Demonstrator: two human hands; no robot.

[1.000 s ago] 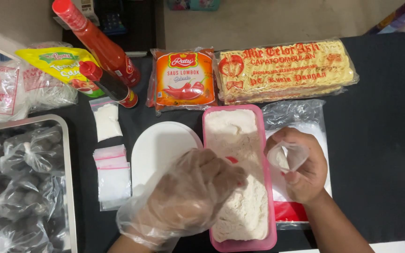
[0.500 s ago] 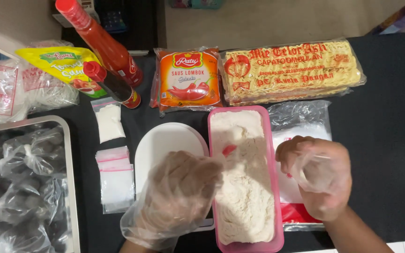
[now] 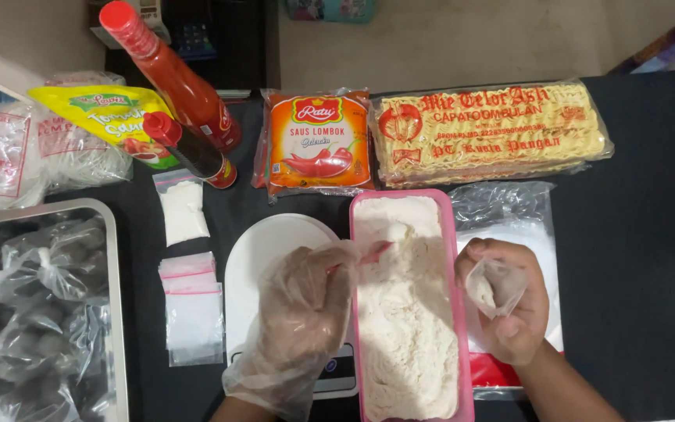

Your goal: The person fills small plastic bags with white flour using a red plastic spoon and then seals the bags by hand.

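My left hand [image 3: 300,316], in a loose clear plastic glove, rests over a white kitchen scale [image 3: 263,250] and holds a small red spoon [image 3: 376,252] whose tip dips into the flour. The pink rectangular container [image 3: 453,258] of white flour stands between my hands. My bare right hand [image 3: 509,309] grips a small clear plastic bag [image 3: 494,285] with a little white powder in it, just right of the container.
A metal tray [image 3: 115,312] of filled plastic bags sits at left. Small empty zip bags [image 3: 193,316] and one filled with powder [image 3: 183,209] lie beside the scale. Behind stand two sauce bottles [image 3: 177,74], an orange sauce pouch [image 3: 318,141], a noodle pack [image 3: 490,129] and a yellow packet [image 3: 111,117].
My left hand drew back from over the flour toward the scale, with the red spoon now at the flour. My right hand shifted right and lower, still holding the small bag.
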